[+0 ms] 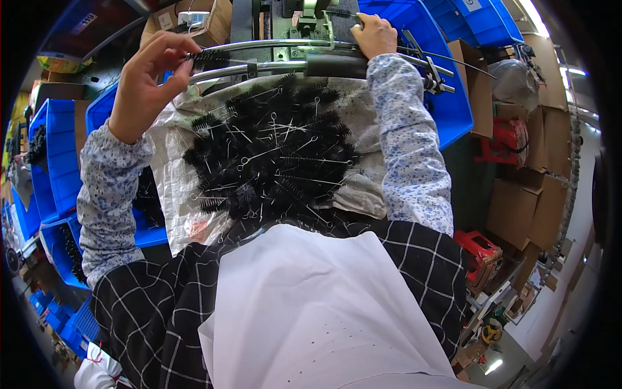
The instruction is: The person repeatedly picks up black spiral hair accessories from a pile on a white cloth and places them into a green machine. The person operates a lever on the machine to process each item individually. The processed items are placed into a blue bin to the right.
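Observation:
My left hand [152, 84] is raised at the upper left, with thumb and fingers pinched on a black wire bristle brush [210, 57]. The brush points right, along the curved metal rails [272, 44] of the machine. At the top, my right hand [377, 35] is closed by the machine head [310, 23]. A second dark bristle brush [341, 12] runs into its fingers, which partly hide the end. Between my forearms lies a large heap of black brushes [272, 155] with twisted wire stems and looped ends, spread on a pale woven sheet [172, 194].
Blue bins stand on both sides: one beyond my right hand [457, 113], another stack at the left [61, 155]. A thin metal rod [453, 59] with a clamp juts out right. Red stools [476, 256] and cardboard boxes [518, 207] sit farther right.

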`<move>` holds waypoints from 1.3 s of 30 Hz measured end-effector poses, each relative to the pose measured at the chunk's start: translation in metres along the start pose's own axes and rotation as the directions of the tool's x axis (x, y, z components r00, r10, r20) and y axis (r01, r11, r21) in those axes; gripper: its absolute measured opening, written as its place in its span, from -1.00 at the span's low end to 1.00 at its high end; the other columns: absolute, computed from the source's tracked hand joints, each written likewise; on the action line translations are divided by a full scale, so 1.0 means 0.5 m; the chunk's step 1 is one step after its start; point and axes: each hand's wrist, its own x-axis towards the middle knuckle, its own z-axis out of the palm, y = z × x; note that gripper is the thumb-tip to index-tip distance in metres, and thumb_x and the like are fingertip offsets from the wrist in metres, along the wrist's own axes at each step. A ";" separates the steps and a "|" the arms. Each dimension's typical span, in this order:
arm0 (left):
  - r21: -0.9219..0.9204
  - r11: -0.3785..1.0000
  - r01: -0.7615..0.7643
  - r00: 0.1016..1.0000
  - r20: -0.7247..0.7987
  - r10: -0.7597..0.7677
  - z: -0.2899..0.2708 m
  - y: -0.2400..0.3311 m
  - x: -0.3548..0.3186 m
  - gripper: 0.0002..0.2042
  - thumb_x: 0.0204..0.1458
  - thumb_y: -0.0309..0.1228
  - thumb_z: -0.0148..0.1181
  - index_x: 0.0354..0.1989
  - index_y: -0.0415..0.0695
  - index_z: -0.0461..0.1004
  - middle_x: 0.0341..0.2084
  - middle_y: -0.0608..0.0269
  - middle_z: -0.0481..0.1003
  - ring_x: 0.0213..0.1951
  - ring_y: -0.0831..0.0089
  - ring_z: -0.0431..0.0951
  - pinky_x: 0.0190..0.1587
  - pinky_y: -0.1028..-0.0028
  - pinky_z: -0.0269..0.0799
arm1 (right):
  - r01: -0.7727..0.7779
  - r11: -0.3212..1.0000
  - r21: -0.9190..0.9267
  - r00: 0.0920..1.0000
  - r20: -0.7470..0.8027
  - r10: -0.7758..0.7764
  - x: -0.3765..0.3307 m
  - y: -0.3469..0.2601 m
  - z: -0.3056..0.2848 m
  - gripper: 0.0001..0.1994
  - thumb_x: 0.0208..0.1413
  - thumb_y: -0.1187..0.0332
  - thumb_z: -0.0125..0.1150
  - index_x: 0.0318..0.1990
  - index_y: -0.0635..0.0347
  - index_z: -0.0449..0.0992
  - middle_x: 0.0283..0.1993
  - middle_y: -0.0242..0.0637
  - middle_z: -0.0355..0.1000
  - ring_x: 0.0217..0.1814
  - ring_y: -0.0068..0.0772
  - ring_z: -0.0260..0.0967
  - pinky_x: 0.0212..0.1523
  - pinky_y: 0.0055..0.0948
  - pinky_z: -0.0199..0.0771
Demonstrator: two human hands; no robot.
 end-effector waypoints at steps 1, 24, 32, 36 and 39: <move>-0.042 0.999 0.012 1.000 -0.003 -0.013 0.001 0.001 0.000 -0.84 -0.06 -0.59 0.02 -0.27 -0.22 0.38 -0.33 0.36 0.35 -0.30 0.65 0.41 -0.19 0.64 0.35 | -0.067 0.993 0.100 0.992 0.111 0.056 0.014 0.004 -0.008 -0.64 -0.11 0.14 0.09 -0.12 -0.01 0.49 -0.18 -0.19 0.43 -0.11 -0.15 0.36 -0.11 -0.25 0.35; -0.181 0.983 0.016 0.999 0.037 -0.009 0.207 -0.007 0.076 -0.79 -0.08 -0.51 0.13 -0.23 -0.24 0.36 -0.38 0.23 0.44 -0.35 0.56 0.47 -0.25 0.57 0.39 | -0.057 0.605 0.794 0.906 0.296 -0.303 -0.098 -0.146 -0.200 -0.68 0.09 0.19 0.00 -0.08 0.16 0.41 -0.37 -0.13 0.45 -0.31 -0.31 0.41 -0.29 -0.37 0.38; 0.415 0.840 -0.350 0.755 0.655 -0.009 0.274 -0.069 0.064 -0.65 -0.17 -0.51 0.11 -0.11 -0.16 0.33 -0.22 0.08 0.39 -0.20 0.19 0.44 -0.17 0.31 0.38 | 0.078 0.988 -0.136 0.996 0.054 -0.072 0.016 -0.069 -0.031 -0.81 0.02 0.37 -0.05 -0.22 0.00 0.47 -0.32 -0.28 0.43 -0.22 -0.26 0.40 -0.19 -0.29 0.36; 0.522 0.787 -0.329 0.669 0.717 -0.195 0.285 -0.040 0.073 -0.66 -0.20 -0.50 0.12 -0.15 -0.13 0.36 -0.28 0.12 0.43 -0.22 0.19 0.45 -0.18 0.29 0.38 | 0.091 0.989 -0.113 0.995 0.046 -0.087 0.024 -0.071 -0.017 -0.83 0.02 0.37 -0.04 -0.28 0.01 0.49 -0.32 -0.29 0.43 -0.20 -0.28 0.40 -0.19 -0.29 0.35; 0.516 0.791 -0.330 0.691 0.703 -0.170 0.276 -0.025 0.070 -0.70 -0.17 -0.48 0.12 -0.18 -0.13 0.37 -0.31 0.15 0.44 -0.25 0.19 0.47 -0.19 0.29 0.39 | 0.116 0.991 -0.073 0.993 0.012 -0.115 0.027 -0.065 -0.007 -0.82 0.02 0.38 -0.05 -0.27 -0.01 0.50 -0.33 -0.30 0.43 -0.20 -0.29 0.40 -0.20 -0.30 0.36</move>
